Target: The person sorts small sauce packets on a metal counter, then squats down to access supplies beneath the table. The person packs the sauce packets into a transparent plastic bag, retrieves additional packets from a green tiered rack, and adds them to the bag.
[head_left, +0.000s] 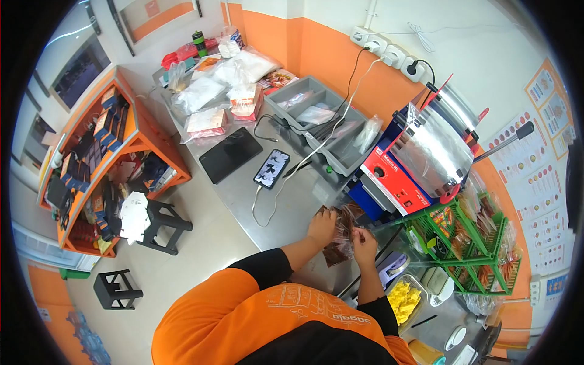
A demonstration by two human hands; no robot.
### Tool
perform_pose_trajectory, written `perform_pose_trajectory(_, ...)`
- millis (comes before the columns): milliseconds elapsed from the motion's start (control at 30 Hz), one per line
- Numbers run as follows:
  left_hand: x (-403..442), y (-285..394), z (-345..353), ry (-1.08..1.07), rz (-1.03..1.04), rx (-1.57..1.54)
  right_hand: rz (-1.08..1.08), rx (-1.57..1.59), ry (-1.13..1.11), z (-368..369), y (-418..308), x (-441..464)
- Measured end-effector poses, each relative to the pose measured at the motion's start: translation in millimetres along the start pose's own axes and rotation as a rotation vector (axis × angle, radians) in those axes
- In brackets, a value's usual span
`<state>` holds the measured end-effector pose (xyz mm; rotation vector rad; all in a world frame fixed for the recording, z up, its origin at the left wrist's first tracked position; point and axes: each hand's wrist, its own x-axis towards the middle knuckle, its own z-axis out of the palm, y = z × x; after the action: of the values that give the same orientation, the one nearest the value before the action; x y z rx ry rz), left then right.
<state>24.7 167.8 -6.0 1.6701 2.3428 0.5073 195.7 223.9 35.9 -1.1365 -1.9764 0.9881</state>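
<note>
While the left hand [322, 227] and right hand [365, 244] both grasp its plastic, the brown packet [335, 253] sits between them — right at the bench [238, 198].

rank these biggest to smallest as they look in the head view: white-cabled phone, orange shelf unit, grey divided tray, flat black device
1. Orange shelf unit
2. Grey divided tray
3. Flat black device
4. Phone

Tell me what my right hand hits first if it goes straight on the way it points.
Past the plastic bag at its fingers, your right hand would probably meet the blue base of the red-fronted machine, though depth is hard to judge here.
</note>
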Motion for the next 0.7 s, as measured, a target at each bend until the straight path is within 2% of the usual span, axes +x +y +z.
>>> perform_pose_trajectory(67,1.7,-5.0,4.1,-0.03,-0.004,-0.009,0.083,0.043,-0.059,-5.3,-4.8,-2.5)
perform_pose_trajectory(167,-6.7,2.7,-19.6,0.074,0.123,-0.102,0.109,0.082,-0.099,-6.7,-3.1,-3.8)
perform_pose_trajectory(267,-12.4,11.5,-32.3,0.075,0.131,-0.088,0.06,0.124,-0.089,-2.8,-4.8,-5.4)
perform_pose_trajectory(367,-12.7,12.9,-31.8,0.038,0.089,-0.113,0.164,0.229,-0.147,-3.5,-5.6,-8.3)
perform_pose_trajectory(567,-13.0,5.6,-23.3,0.113,0.125,-0.102,0.14,0.119,-0.152,-6.4,-5.9,-12.8)
perform_pose_trajectory(700,-10.6,-7.5,-19.5,0.152,0.163,-0.169,0.228,0.094,-0.151,-6.4,-26.3,-13.5)
